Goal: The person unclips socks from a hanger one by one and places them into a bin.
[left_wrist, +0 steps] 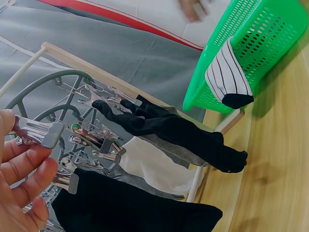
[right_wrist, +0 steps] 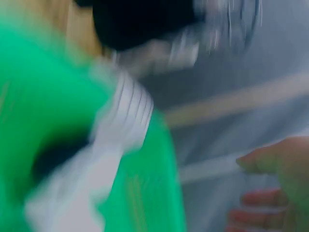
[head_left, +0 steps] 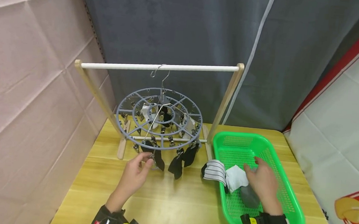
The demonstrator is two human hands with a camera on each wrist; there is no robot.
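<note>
A round grey clip hanger [head_left: 159, 118] hangs from the white rod of a wooden rack [head_left: 159, 67]. Black socks [head_left: 177, 162] dangle from its front clips. My left hand [head_left: 144, 162] pinches a metal clip [left_wrist: 39, 133] at the hanger's front edge, between thumb and fingers [left_wrist: 29, 166]; black socks [left_wrist: 171, 128] hang beside it. My right hand [head_left: 257, 171] hovers with relaxed fingers inside the green basket [head_left: 289, 201], over a white sock [head_left: 236, 178] and a grey sock [head_left: 250, 197]. A striped sock [head_left: 215, 171] drapes over the basket's left rim. The right wrist view is badly blurred and shows my right hand [right_wrist: 275, 186] holding nothing.
The rack and basket stand on a yellow wooden table [head_left: 166, 202]. A pink wall [head_left: 27, 79] lies to the left, a grey curtain [head_left: 205, 29] behind, and a white and red banner [head_left: 347, 114] to the right.
</note>
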